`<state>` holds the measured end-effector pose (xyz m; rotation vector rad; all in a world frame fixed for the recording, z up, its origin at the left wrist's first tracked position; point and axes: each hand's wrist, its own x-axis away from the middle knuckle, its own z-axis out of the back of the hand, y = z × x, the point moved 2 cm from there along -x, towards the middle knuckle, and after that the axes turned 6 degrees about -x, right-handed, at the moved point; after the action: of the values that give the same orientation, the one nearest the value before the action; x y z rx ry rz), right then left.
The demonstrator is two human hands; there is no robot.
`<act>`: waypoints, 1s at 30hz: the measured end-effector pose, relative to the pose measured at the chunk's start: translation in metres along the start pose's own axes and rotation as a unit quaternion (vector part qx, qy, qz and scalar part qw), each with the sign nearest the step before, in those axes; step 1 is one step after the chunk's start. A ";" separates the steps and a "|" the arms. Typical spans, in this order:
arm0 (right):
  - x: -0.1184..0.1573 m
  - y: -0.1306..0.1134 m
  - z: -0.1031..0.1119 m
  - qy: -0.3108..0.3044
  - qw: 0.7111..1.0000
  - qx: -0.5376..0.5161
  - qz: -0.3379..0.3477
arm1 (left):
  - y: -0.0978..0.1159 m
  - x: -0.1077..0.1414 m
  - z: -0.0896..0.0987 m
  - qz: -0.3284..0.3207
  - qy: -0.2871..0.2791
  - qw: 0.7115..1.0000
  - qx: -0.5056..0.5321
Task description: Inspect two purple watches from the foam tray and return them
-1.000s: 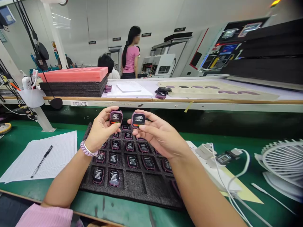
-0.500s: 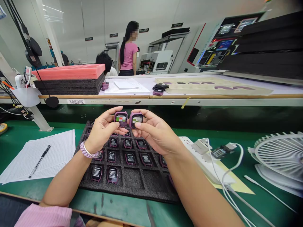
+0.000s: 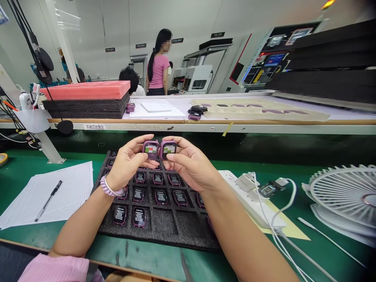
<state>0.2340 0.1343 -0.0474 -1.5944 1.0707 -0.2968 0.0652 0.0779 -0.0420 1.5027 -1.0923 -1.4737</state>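
My left hand (image 3: 129, 160) pinches a purple watch body (image 3: 151, 149) whose lit screen shows green and red blocks. Beside it, a second purple watch body (image 3: 168, 149), with green and pale rows on its screen, is gripped by my right hand (image 3: 194, 164). The two watches are held upright side by side, nearly touching, above the far part of a black foam tray (image 3: 138, 239). Purple watch bodies with white text on their screens, such as one near the front (image 3: 139, 216), fill several tray pockets. Two front pockets hold nothing; my right forearm hides part of the tray.
Papers with a pen (image 3: 48, 200) lie left. A power strip (image 3: 255, 207) with cables and a white fan (image 3: 346, 192) stand right. Behind is a shelf (image 3: 164, 127) with foam stacks (image 3: 85, 105) and small watch parts. People are in the background.
The view has shifted slightly, so things at the right sit a little further left. Both hands still hold the two watches in nearly the same place.
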 end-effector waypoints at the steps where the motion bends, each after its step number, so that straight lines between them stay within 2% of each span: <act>1: 0.000 0.000 0.000 0.000 1.000 0.000 -0.002 | 0.000 0.000 0.000 0.001 0.000 1.000 -0.001; 7: -0.001 0.002 0.000 -0.014 1.000 -0.018 -0.005 | -0.001 0.000 0.000 0.004 -0.003 1.000 0.006; 11: -0.015 -0.009 0.000 -0.025 0.999 -0.024 0.009 | 0.009 -0.013 0.001 -0.010 -0.009 1.000 0.008; 17: -0.058 -0.055 -0.008 -0.058 0.994 0.031 0.091 | 0.047 -0.054 0.004 -0.120 -0.007 0.993 -0.014; 20: -0.072 -0.074 -0.013 -0.060 0.988 0.038 0.136 | 0.062 -0.070 0.005 -0.180 -0.001 0.983 -0.034; 25: -0.073 -0.086 -0.020 -0.094 0.981 0.043 0.163 | 0.071 -0.079 0.006 -0.250 -0.001 0.966 -0.063; 30: -0.066 -0.087 -0.021 -0.125 0.976 0.070 0.164 | 0.071 -0.075 0.007 -0.262 0.010 0.963 -0.070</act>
<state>0.2242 0.1666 0.0584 -1.2663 1.0718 0.0504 0.0555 0.1233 0.0510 1.7804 -0.5781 -1.8367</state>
